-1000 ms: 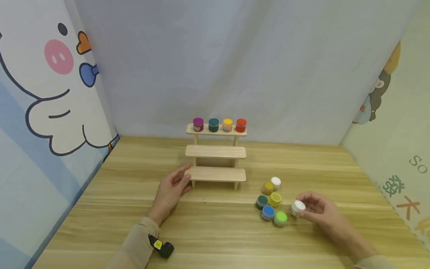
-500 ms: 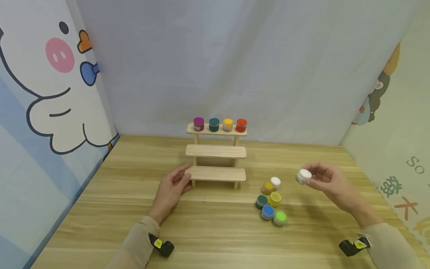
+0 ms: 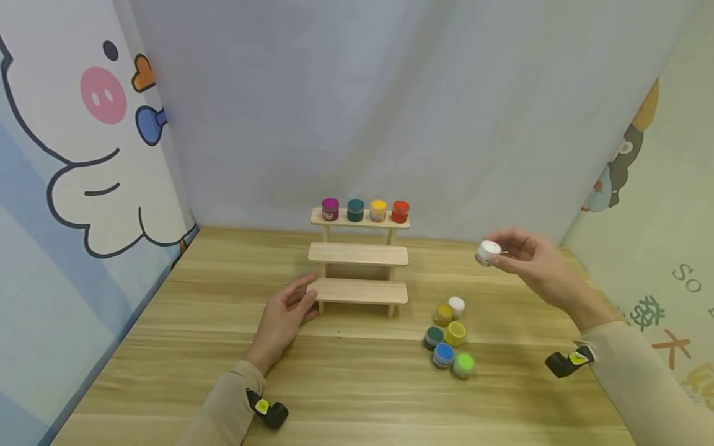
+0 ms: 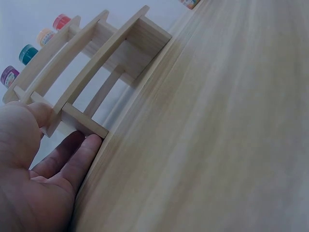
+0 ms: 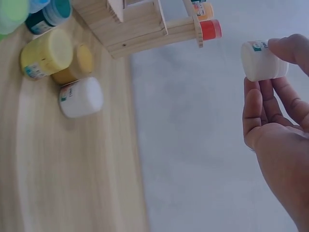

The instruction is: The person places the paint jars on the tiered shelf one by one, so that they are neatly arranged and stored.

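A white paint jar (image 3: pixel 488 253) is pinched between the thumb and fingers of my right hand (image 3: pixel 532 263), raised above the table to the right of the rack. The right wrist view shows the same white jar (image 5: pixel 263 60) with a small label on its side. My left hand (image 3: pixel 281 316) grips the left end of the lowest step of a three-tier wooden rack (image 3: pixel 357 291). In the left wrist view its thumb lies at the board's end and its fingers (image 4: pixel 79 159) touch the side leg. Purple (image 3: pixel 330 209), teal (image 3: pixel 355 210), orange-yellow (image 3: pixel 378 211) and red (image 3: pixel 400 212) jars line the top tier.
Right of the rack, several jars stand close together on the wooden table (image 3: pixel 334 396): white (image 3: pixel 456 306), ochre (image 3: pixel 444 315), yellow (image 3: pixel 455 334), dark green (image 3: pixel 433 337), blue (image 3: pixel 443 355) and light green (image 3: pixel 463 365). A grey curtain (image 3: pixel 357 111) hangs behind.
My right hand has lifted the white jar off the table and carried it up and away toward the back. My left hand stays on the rack.
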### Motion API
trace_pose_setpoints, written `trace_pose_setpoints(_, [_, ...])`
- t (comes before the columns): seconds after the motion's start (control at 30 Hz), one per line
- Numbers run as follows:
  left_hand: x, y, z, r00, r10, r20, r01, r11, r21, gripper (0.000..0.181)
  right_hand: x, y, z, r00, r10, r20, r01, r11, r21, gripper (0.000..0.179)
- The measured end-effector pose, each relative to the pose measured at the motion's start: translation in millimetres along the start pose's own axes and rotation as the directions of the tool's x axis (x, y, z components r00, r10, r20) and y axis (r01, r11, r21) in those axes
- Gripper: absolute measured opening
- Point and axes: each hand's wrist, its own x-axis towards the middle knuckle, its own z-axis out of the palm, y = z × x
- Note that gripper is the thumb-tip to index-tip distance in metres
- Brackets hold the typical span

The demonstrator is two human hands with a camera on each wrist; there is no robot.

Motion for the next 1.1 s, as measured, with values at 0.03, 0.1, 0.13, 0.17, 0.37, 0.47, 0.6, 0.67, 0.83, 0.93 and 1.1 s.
trace_pose_setpoints(0.03, [-0.1,0.0,0.1,1.0,-0.001,0.0,0.001,1.0,-0.001,0.046,3.9,-2,1,1.0,0.006,0.001,-0.006,1.0,-0.02,0.026])
trace_pose_setpoints(0.1, [0.0,-0.1,0.1,1.0,-0.001,0.001,0.001,1.0,0.0,0.046,11.6,-6,2,1.0,0.02,-0.006,-0.021,0.999,-0.043,0.027])
trace_pose_setpoints(0.13, [0.1,-0.1,0.1,1.0,0.001,0.002,-0.001,1.0,0.0,0.046,15.4,-7,3,1.0,0.023,-0.003,-0.023,0.999,-0.042,0.028])
trace_pose_setpoints(0.17, [0.1,0.0,0.0,1.0,0.002,0.002,-0.002,1.0,0.0,0.046,19.3,-9,4,1.0,0.025,-0.001,-0.025,0.999,-0.045,0.029])
trace_pose_setpoints(0.37, [1.0,-0.1,-0.7,1.0,0.005,0.0,-0.005,1.0,-0.002,0.046,43.1,-13,13,1.0,-0.008,0.028,0.008,1.0,0.029,0.032])
trace_pose_setpoints(0.47, [0.9,0.2,-0.4,1.0,0.004,0.001,-0.004,1.0,0.001,0.046,54.4,-15,19,1.0,-0.016,0.023,0.015,1.0,0.014,0.033])
trace_pose_setpoints(0.6, [0.6,0.5,0.3,1.0,0.007,-0.001,-0.007,1.0,0.005,0.046,68.5,-16,27,1.0,-0.011,0.019,0.01,1.0,0.021,0.034])
trace_pose_setpoints(0.67, [0.5,0.3,0.5,1.0,0.007,-0.001,-0.007,1.0,0.005,0.046,74.9,-17,32,1.0,-0.009,0.019,0.008,1.0,0.026,0.034])
trace_pose_setpoints(0.83, [0.1,-0.1,0.8,1.0,0.006,-0.002,-0.006,1.0,0.007,0.046,89.8,-23,43,1.0,-0.007,0.021,0.007,1.0,-0.001,0.034])
trace_pose_setpoints(0.93, [-0.2,-0.2,1.1,1.0,0.006,-0.004,-0.006,1.0,0.01,0.045,99.4,-28,51,1.0,-0.012,0.028,0.013,1.0,-0.023,0.034])
trace_pose_setpoints(1.1, [-0.1,-0.4,0.7,1.0,0.005,-0.004,-0.005,1.0,0.016,0.044,115.2,-36,66,0.998,-0.041,0.048,0.043,0.998,-0.041,0.034])
